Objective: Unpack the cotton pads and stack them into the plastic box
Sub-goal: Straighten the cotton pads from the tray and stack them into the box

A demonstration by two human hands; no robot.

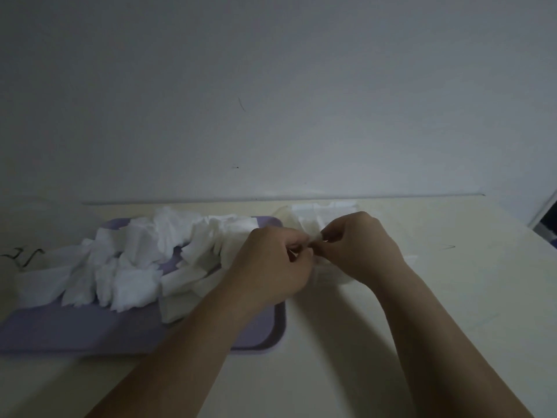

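Observation:
A loose heap of white cotton pads (129, 260) lies across a lilac tray (75, 327) on the left of the table. To its right stands a clear plastic box (319, 212) with white pads showing inside; my hands hide its front part. My left hand (271, 263) and my right hand (358, 245) meet over the box, fingertips pinched together on a small white cotton pad (315, 238). Most of that pad is hidden by my fingers.
The cream table (452, 297) runs up to a plain white wall (271, 101). A dark scribble (21, 254) marks the table at the far left. A pale frame edge (545, 212) stands at the far right.

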